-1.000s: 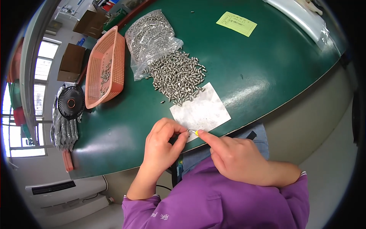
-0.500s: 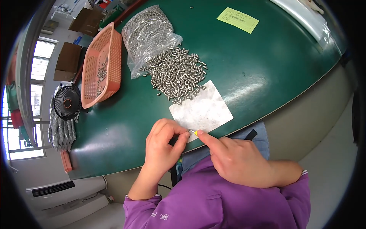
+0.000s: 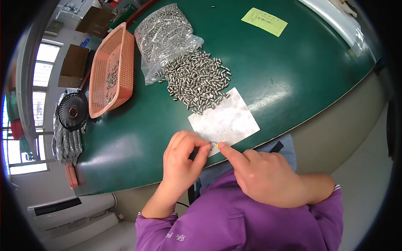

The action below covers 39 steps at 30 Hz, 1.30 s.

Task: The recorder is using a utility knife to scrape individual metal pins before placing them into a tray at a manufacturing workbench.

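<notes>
Near the table's front edge, my left hand (image 3: 181, 157) has thumb and forefinger pinched together on a tiny metal piece, mostly hidden by the fingertips. My right hand (image 3: 266, 178) is closed around a thin tool (image 3: 217, 144) with a yellow part and a slim metal tip; its handle is hidden in the palm. The tip reaches the pinched fingertips of the left hand. Under and beyond the fingertips lies a smudged white sheet (image 3: 228, 119). A heap of small silvery metal pieces (image 3: 197, 79) touches the sheet's far edge.
A clear plastic bag (image 3: 165, 35) full of similar pieces lies behind the heap. Left of it stands a pink basket (image 3: 125, 79) holding several pieces. A black fan (image 3: 73, 112) sits at the far left. A yellow-green slip (image 3: 264, 21) lies on the green table (image 3: 305, 71).
Both hands stay together in almost the same pose, appearing slightly farther right. Less of the tool's yellow part shows at my right forefinger.
</notes>
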{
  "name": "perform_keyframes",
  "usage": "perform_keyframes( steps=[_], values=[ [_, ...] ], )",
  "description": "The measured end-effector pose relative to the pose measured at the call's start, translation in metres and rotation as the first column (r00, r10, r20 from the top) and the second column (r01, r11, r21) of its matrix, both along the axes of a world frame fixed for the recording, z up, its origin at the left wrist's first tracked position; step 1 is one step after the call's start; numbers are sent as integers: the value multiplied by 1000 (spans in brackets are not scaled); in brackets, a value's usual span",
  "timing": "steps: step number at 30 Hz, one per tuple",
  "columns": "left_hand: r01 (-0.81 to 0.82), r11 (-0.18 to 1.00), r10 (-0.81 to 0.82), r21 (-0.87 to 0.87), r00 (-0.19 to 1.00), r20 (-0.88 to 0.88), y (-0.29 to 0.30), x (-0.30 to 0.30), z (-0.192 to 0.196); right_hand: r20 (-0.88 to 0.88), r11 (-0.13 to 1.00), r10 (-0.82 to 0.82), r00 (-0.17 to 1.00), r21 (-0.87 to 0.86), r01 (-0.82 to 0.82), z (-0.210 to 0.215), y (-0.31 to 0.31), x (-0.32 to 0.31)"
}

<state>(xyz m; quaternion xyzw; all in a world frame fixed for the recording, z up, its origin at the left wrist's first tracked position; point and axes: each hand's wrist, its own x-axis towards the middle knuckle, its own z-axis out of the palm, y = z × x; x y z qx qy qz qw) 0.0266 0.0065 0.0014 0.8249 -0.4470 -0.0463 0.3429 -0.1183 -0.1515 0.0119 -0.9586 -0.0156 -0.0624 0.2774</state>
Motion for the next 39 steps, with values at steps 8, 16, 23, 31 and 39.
perform_keyframes(
  steps=[8, 16, 23, 31, 39],
  values=[
    [-207, 857, -159, -472, 765, -624, 13, -5, -7, 149, 700, -426, 892, 679, 221, -7, -47, -2],
    [-363, 811, -216, -458, 542, -812, 15, 4, 0, 188, 636, -611, 769, 695, 335, -32, -88, 12],
    [-384, 656, 465, -650, 884, -53, 52, 138, 49, 180, 645, -601, 778, 685, 339, -32, -86, 13],
    [-190, 971, 220, -149, 950, 222, 14, 99, 31, 233, 683, -609, 758, 641, 351, -33, -87, 14],
    [-194, 976, 183, 101, 977, 105, -11, 89, 6, 252, 691, -608, 753, 635, 345, -35, -87, 13]
  ],
)
